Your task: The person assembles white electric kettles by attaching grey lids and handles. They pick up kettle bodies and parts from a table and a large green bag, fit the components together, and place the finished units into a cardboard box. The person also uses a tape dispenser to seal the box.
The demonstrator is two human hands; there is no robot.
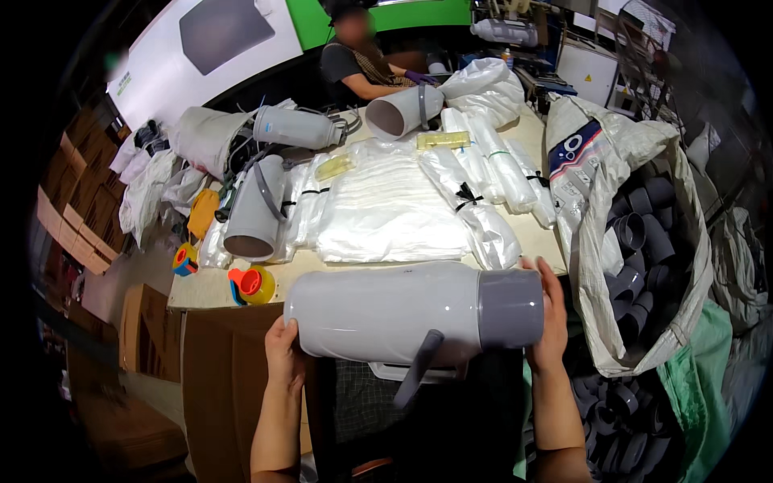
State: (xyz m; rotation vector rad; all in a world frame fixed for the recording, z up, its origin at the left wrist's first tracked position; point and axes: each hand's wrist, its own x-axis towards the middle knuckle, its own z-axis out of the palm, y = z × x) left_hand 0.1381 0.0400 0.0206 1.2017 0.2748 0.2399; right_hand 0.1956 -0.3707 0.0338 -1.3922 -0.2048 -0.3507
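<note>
A light grey thermos flask [386, 314] lies sideways in the air in front of the table's near edge. My left hand [285, 354] grips its base end, thumb on the near side. At the other end, my right hand [550, 318] is closed around the dark grey cup lid [511, 308], its palm against the lid's end. The flask's swinging carry handle [419, 369] hangs down toward me, and a pale side handle [394, 371] shows partly beneath the body. Just beyond lies a stack of clear plastic bags [394, 217] on the table.
Flask bodies [256, 209] stand or lie on the table [531, 241] among rolled bags [499, 169]. Tape rolls [256, 284] sit at its left edge. To the right, a white sack [580, 209] holds dark grey cups [644, 241]. A co-worker [354, 64] sits across.
</note>
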